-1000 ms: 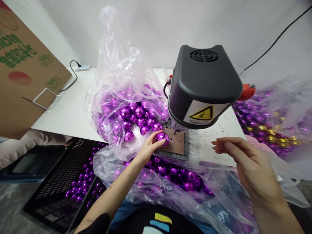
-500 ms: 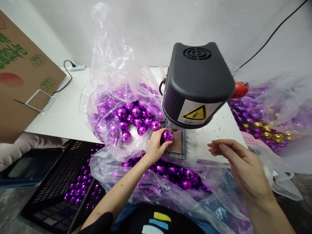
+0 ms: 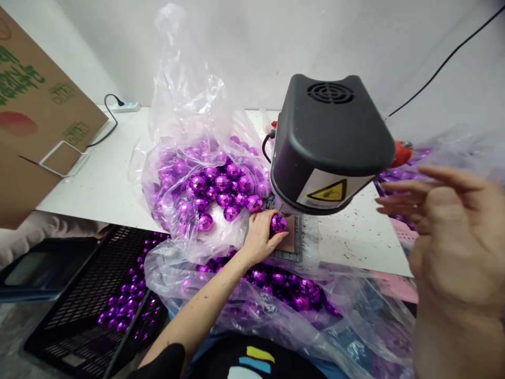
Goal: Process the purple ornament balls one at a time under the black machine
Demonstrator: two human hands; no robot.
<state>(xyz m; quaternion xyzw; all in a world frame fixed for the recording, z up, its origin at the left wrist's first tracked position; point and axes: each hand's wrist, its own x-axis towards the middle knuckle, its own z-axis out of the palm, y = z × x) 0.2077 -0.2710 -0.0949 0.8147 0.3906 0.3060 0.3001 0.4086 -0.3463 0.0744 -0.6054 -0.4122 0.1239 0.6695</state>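
Observation:
My left hand is closed on a shiny purple faceted ball, held between thumb and fingers. The ball sits over the metal base of a black bench machine, low beneath its housing. My right hand is raised on the right, somewhat blurred, with its fingers stretched out and nothing visible in them. Nearest to it is the red knob on the machine's side. A clear plastic bag with many purple balls lies left of the machine.
More purple balls lie in plastic across my lap. At the lower left a black crate holds smaller purple beads. A cardboard box stands at left, near a power strip. Pink plastic baskets are at right.
My right hand has moved up and to the right, nearer the red knob, and its fingers have spread. My left hand still holds the ball at the base. The view has shifted slightly.

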